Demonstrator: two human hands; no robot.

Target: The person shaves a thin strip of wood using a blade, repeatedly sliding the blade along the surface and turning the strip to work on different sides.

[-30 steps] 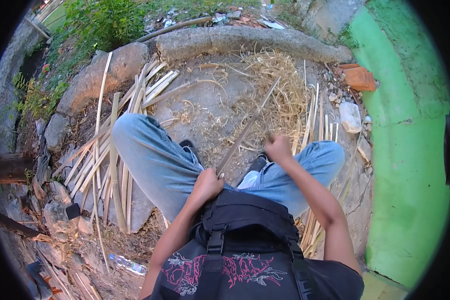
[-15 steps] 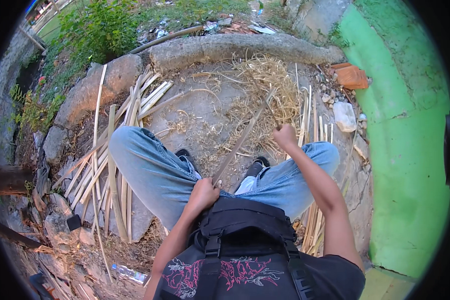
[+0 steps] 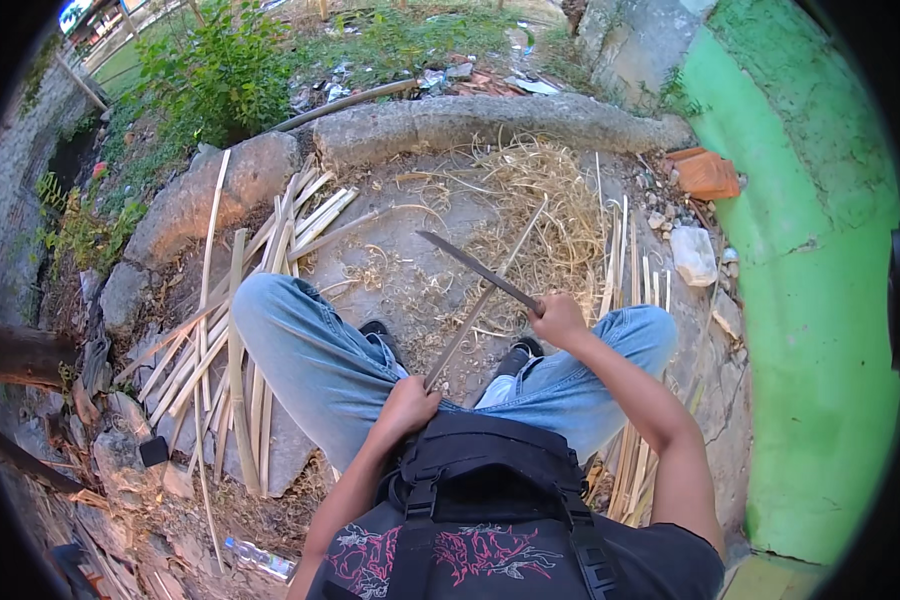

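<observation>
My left hand [image 3: 410,405] is closed around the near end of a long, thin bamboo strip [image 3: 461,340], close to my waist between my thighs. The strip slants away up and to the right, toward a heap of curled shavings [image 3: 550,200]. In my right hand [image 3: 558,322], fingers wrapped round the handle, is a long dark-bladed knife [image 3: 475,265]. Its blade points far left and crosses over the strip at about mid-length; whether the two touch I cannot tell.
Many split bamboo strips [image 3: 238,370] lie piled beside my left knee, and others [image 3: 624,250] by my right. A stone curb [image 3: 500,120] runs along the far side. At right are an orange brick [image 3: 705,173], a whitish block [image 3: 692,255] and a green wall [image 3: 800,330].
The knife has swung from lying nearly along the strip to pointing left across it. My right hand has come slightly nearer and left. My left hand keeps its hold; the view has shifted slightly.
</observation>
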